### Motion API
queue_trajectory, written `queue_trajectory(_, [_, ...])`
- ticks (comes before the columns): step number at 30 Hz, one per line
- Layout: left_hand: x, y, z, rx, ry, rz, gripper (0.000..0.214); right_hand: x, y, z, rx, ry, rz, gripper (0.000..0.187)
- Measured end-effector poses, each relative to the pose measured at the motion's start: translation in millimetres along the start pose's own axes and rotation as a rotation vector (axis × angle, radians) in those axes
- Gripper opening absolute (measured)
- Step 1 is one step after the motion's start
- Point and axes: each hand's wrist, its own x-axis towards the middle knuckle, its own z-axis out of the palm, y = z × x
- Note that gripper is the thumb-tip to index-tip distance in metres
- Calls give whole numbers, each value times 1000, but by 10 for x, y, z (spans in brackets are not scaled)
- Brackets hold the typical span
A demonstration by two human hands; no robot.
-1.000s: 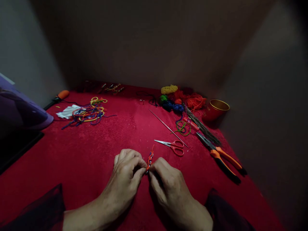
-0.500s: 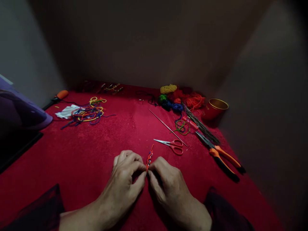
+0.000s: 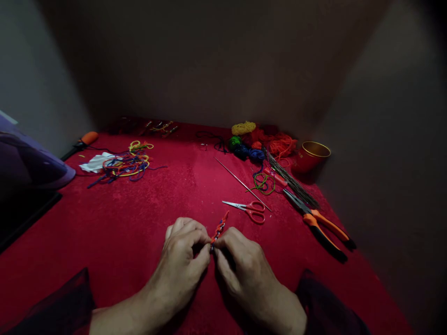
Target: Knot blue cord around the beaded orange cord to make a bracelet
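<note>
Between my two hands is a short braided cord (image 3: 220,227), red and dark blue with small shiny bits along it. Its far end points away from me and tilts right. My left hand (image 3: 186,253) pinches its near end between thumb and forefinger. From the other side, my right hand (image 3: 240,260) pinches the same end, fingertips almost meeting the left ones. The fingers hide the piece's lowest part. Just beyond my right hand lie small scissors (image 3: 253,210) with red handles, blades slightly apart and pointing left.
A thin metal rod (image 3: 240,183) lies behind the scissors. To the right are orange-handled pliers (image 3: 310,216), a bundle of dark sticks (image 3: 291,179) and a red cup (image 3: 307,160). Yarn balls (image 3: 244,128) sit at the back. Tangled threads (image 3: 129,165) and a purple object (image 3: 31,158) are left.
The braided cord's far end has swung to the right, and more of its shiny bits show. Both hands keep their pinch in nearly the same place.
</note>
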Motion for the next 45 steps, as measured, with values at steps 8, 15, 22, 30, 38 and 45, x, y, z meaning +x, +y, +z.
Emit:
queue_trajectory(8, [14,-45,-37,-78,-36,-22,18,-7,-9,-3,-43,-9,-16,14])
queue_trajectory(15, [-9,-38,-26,-85,-76,-49,15,-6,-10,-26,-20,-52,14,15])
queue_trajectory(22, [-17,-36,-15,-80,-58,-55,14,-4,-66,-115,153,4,87,13])
queue_trajectory(30, [-36,-40,4,-52,-16,-39,17,14,-98,-223,226,9,107,16])
queue_trajectory(38, [-20,-71,-4,-38,-17,-27,18,-16,-115,-211,225,-85,48,17])
queue_trajectory(45, [-21,-78,-23,-38,-31,-9,17,-21,-93,-214,259,-43,33,16])
